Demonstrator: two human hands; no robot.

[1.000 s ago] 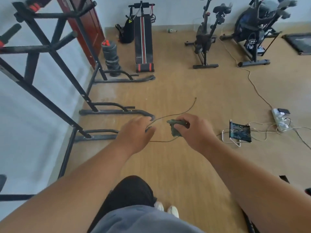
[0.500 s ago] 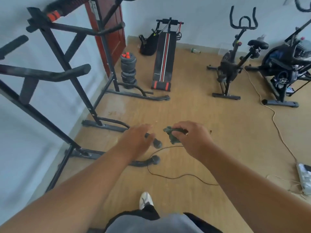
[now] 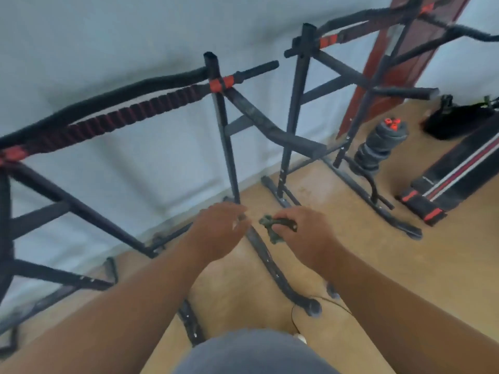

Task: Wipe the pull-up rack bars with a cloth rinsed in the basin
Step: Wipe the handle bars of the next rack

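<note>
Our right hand (image 3: 305, 233) has its fingers curled round the dark green cloth (image 3: 272, 229), bunched small, a corner dangling below the knuckles. Our left hand (image 3: 218, 233) is loose and empty, fingers relaxed, just beside it. The pull-up rack (image 3: 216, 85) stands ahead against the wall, not yet touched. We judge the cloth light, limp and probably damp, so it wants spreading over the palm; the bars look rigid, the foam-wrapped upper bar (image 3: 129, 114) likely drags more than bare tube

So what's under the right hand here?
The right hand grips a dark green cloth; beneath lie the rack's floor bar and wooden floor. The hand covers most of the cloth.
</note>
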